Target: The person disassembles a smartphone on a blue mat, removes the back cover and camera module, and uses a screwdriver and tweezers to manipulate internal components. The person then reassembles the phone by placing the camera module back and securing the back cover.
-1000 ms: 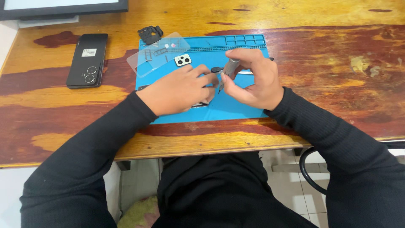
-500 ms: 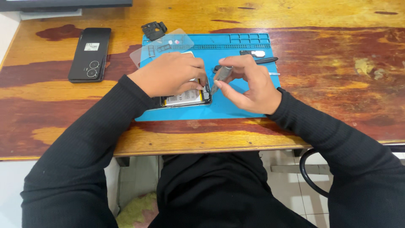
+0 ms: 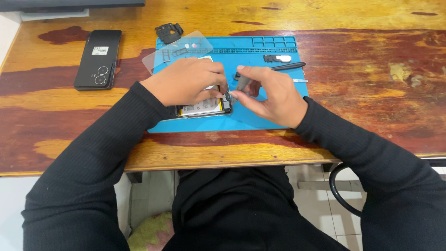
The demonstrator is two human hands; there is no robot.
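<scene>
Opened phone [image 3: 204, 106], back cover off and battery showing, lay on the blue mat [image 3: 274, 116] near the mat's front-left corner, its long axis running left to right along the mat's front edge.

In the head view, the left hand [image 3: 188, 81] lay palm down over the phone's left and middle part, fingers curled onto its far edge and pinning it; it was the nearer hand, resting directly on the phone. The right hand [image 3: 272, 93] came in from the phone's right end, wrist on the mat, thumb and forefinger pinched shut on a small grey tool [image 3: 241, 84] whose tip pointed down-left, touching the phone's right end beside the left fingertips.

Farther back on the mat lay a clear plastic sheet [image 3: 179, 49] and a black stylus-like tool [image 3: 288, 66]. Left of the mat, on the wooden table [image 3: 371, 56], rested a black phone [image 3: 98, 59].
</scene>
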